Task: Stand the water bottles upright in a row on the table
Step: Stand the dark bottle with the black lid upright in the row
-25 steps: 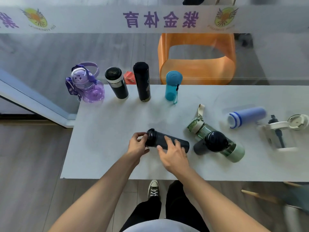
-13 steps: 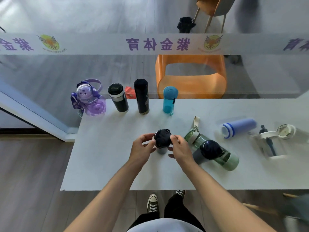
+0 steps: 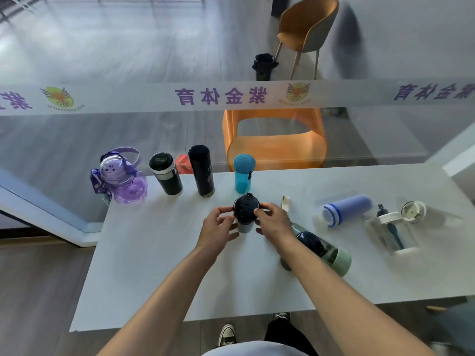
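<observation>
Head view shows the dark bottle (image 3: pixel 245 211), which lay flat a second ago, now upright just before the teal bottle (image 3: pixel 243 173). My left hand (image 3: pixel 218 227) and right hand (image 3: pixel 272 222) both pinch its cap. I judge it joins the row next.

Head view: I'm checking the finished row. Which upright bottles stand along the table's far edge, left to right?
Purple bottle → black bottle with a silver band → tall black bottle → teal bottle.

Mirrored "紫金体育" on glass strip (image 3: pixel 231 97)
</observation>
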{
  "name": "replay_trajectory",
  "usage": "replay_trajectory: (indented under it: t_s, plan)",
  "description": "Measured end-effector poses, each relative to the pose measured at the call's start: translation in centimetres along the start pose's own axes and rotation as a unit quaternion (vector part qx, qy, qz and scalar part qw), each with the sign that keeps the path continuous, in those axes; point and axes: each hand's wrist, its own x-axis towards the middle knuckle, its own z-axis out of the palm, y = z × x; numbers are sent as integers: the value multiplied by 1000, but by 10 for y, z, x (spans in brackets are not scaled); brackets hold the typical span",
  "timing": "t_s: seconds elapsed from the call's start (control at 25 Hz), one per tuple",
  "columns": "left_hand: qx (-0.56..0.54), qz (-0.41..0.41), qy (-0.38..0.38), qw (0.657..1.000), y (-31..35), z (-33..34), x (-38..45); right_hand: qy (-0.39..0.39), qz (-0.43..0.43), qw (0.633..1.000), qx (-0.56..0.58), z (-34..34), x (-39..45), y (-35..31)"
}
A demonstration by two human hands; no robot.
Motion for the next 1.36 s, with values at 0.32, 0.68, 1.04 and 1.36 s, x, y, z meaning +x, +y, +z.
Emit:
replay_trajectory:
  t_s: [0.32,0.68,1.04,1.36]
  plan:
    - [8,-20,-17,1000,43,74,44,-13,-8,1000,-1,-68,79,-11]
    - [37,-73,2,997,69,156,104,-53,11,998,-13,-126,180,-3]
    - [30,-75,24,996,82,180,131,-70,-19,997,-14,-139,222,-14]
    - [12,-83,16,996,85,184,134,-68,-26,997,-15,-140,229,-12]
